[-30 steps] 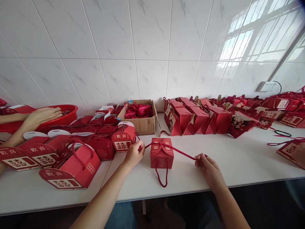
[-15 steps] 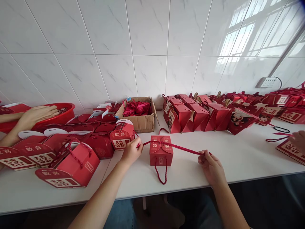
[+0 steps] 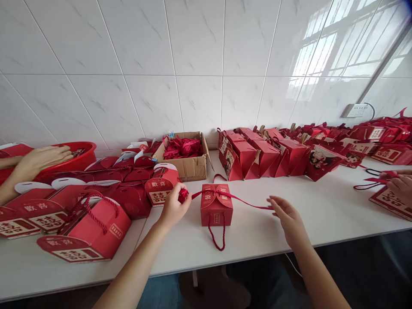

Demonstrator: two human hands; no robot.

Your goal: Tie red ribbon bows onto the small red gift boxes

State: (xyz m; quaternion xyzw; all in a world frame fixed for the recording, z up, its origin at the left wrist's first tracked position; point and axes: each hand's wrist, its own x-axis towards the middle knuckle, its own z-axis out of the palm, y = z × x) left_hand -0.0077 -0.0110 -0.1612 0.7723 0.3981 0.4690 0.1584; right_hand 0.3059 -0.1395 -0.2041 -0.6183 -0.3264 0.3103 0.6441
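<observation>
A small red gift box (image 3: 216, 214) with gold characters stands upright on the white table in front of me. A dark red ribbon (image 3: 240, 200) crosses its closed top, and a twisted cord handle (image 3: 216, 242) hangs down its near side. My left hand (image 3: 174, 206), left of the box, is closed on the ribbon's left part, a bunched red bit showing between the fingers. On the other side, my right hand (image 3: 288, 221) has its fingers stretched out and loosened, with the ribbon's right end at its fingertips.
Red boxes with cord handles (image 3: 93, 227) crowd the left. Behind stands a cardboard box (image 3: 193, 168) of red ribbons. Taller red boxes (image 3: 265, 159) line the wall. Another person's hands reach over a red basin (image 3: 86, 156) at left; a person's hand (image 3: 402, 186) holds a box at right.
My right hand has loosened from its pinch on the ribbon, and its fingers have straightened. The ribbon's right side now sags lower. My left hand has turned, showing the bunched ribbon.
</observation>
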